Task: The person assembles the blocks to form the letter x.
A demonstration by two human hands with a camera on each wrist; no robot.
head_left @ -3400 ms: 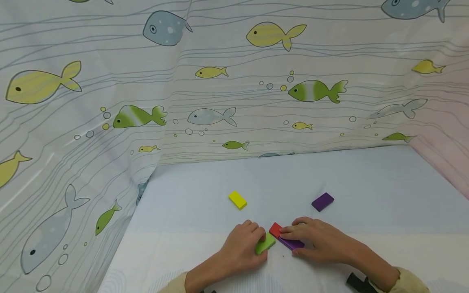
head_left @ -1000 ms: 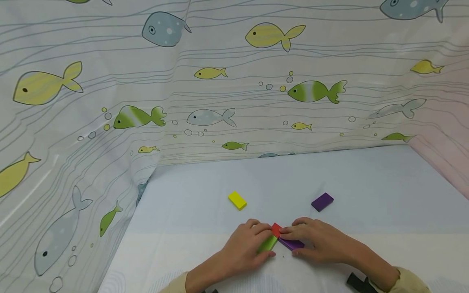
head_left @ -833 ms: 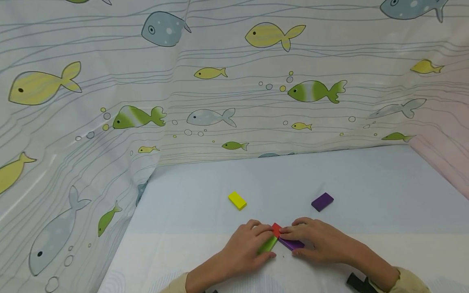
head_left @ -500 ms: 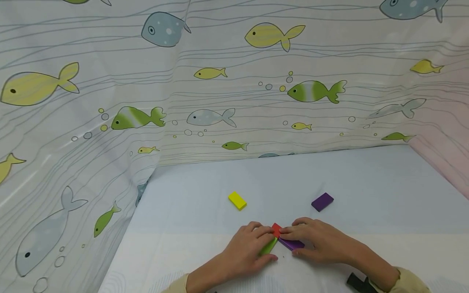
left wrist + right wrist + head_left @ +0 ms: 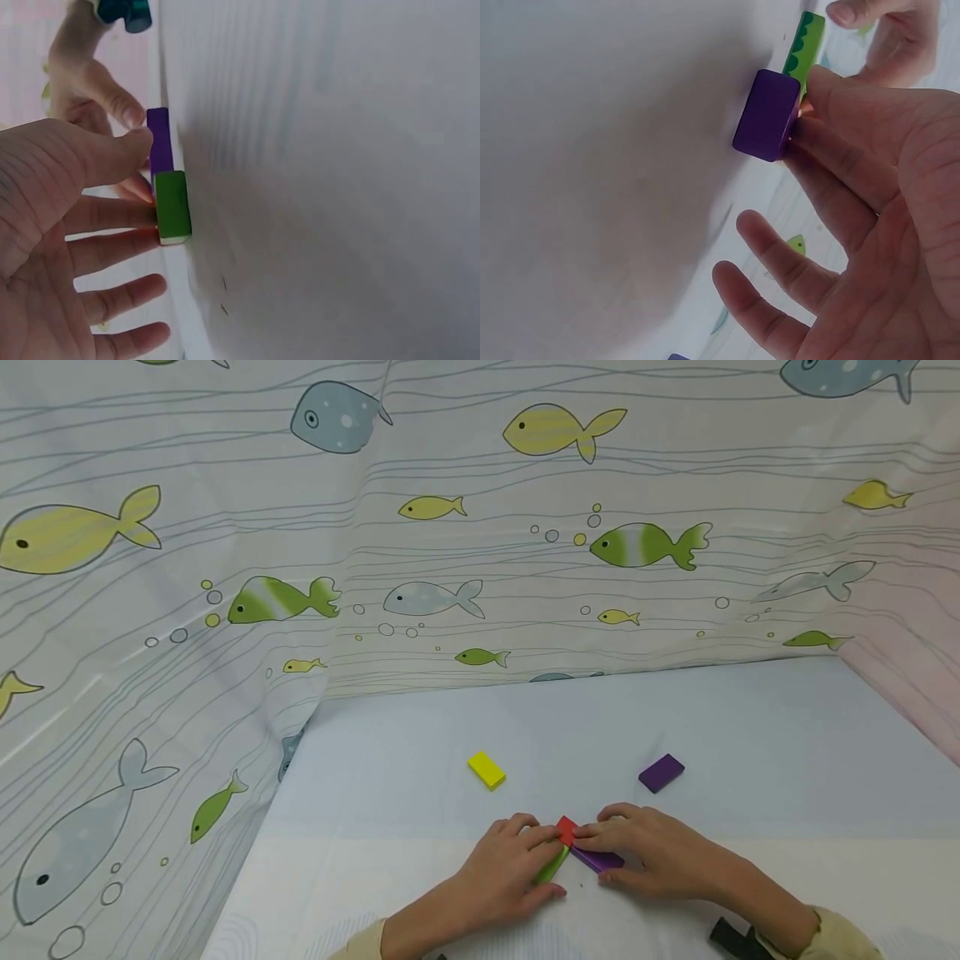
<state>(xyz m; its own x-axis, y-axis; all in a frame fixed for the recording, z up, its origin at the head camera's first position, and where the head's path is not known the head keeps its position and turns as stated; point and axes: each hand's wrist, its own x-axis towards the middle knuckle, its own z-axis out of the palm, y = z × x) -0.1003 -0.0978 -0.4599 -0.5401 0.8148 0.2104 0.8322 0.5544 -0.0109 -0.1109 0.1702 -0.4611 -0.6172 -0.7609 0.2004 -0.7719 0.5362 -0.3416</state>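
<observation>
Red [image 5: 566, 828], light green [image 5: 553, 865] and purple [image 5: 597, 860] blocks meet at a corner on the table between the hands. My left hand [image 5: 506, 872] lies over the green block, its fingertips touching that block and the red one. Its thumb is spread away in the head view. My right hand [image 5: 652, 852] pinches the purple block between thumb and fingers, the index fingertip at the red block. In the left wrist view the green block [image 5: 173, 208] shows its end before the purple one [image 5: 160, 139]. The red block is hidden in both wrist views.
A yellow block [image 5: 487, 771] and a second, dark purple block [image 5: 662, 773] lie farther back on the white table [image 5: 360, 760]. Fish-printed cloth [image 5: 450, 552] hangs behind and along the left side. A black strap piece [image 5: 735, 938] sits at the right wrist.
My left hand has slid the green block rightward against the red one, which turned slightly. Its thumb has let go of the green block and spread out. My right hand has barely moved.
</observation>
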